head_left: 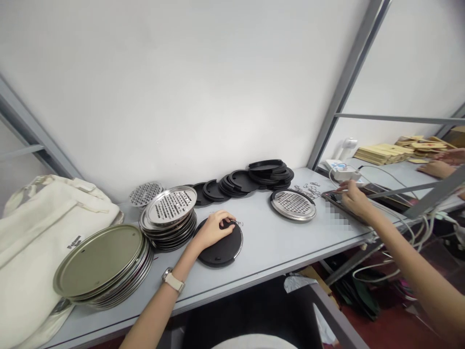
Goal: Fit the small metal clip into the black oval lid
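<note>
My left hand (pixel 214 230), a watch on its wrist, is closed at the top edge of a round black disc (pixel 220 249) on the table. Its fingers are bent over the rim, and a strip of shiny metal shows along the disc's right edge. A small metal ring or clip (pixel 239 223) lies by the fingertips. My right hand (pixel 353 198) reaches to a dark flat device (pixel 332 196), fingers bent and apart; part of the device is pixelated. A round metal grater (pixel 294 203) with a black rim piece lies between my hands.
Round graters (pixel 172 206) are stacked left of my left hand, beside a pile of olive-green round plates (pixel 105 261) and a white cloth bag (pixel 39 242). Black rings (pixel 243 182) line the wall. Metal clips (pixel 308 189) lie scattered. Another person's hands (pixel 438 167) are near wooden boards (pixel 381 152).
</note>
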A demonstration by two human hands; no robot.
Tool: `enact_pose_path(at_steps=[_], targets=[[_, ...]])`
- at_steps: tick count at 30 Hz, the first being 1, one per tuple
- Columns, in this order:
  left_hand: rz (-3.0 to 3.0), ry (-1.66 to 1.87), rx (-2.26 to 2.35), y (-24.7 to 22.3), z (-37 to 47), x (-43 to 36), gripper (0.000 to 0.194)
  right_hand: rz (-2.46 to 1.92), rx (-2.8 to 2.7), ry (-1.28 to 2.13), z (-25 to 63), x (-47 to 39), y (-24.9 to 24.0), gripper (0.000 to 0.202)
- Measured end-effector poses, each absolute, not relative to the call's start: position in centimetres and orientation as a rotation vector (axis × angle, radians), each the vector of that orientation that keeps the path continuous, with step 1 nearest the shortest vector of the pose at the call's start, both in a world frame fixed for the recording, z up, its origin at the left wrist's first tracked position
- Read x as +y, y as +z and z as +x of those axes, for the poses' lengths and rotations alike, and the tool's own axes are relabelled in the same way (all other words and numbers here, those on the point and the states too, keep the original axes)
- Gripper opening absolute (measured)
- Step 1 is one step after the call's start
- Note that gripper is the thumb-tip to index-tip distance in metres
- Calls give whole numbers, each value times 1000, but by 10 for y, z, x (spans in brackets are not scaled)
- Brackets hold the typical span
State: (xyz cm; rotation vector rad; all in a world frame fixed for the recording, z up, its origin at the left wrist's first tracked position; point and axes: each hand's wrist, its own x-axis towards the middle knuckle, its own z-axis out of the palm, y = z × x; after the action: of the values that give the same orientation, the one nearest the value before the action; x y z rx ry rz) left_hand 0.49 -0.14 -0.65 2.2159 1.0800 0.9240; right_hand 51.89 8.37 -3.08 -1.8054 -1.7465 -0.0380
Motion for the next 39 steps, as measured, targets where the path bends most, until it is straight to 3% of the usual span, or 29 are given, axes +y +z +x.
enact_pose_path(at_steps=[39], targets=[[2221, 911, 1085, -8, 5, 0, 15, -1843, -1718, -17, 524, 80, -31, 26]])
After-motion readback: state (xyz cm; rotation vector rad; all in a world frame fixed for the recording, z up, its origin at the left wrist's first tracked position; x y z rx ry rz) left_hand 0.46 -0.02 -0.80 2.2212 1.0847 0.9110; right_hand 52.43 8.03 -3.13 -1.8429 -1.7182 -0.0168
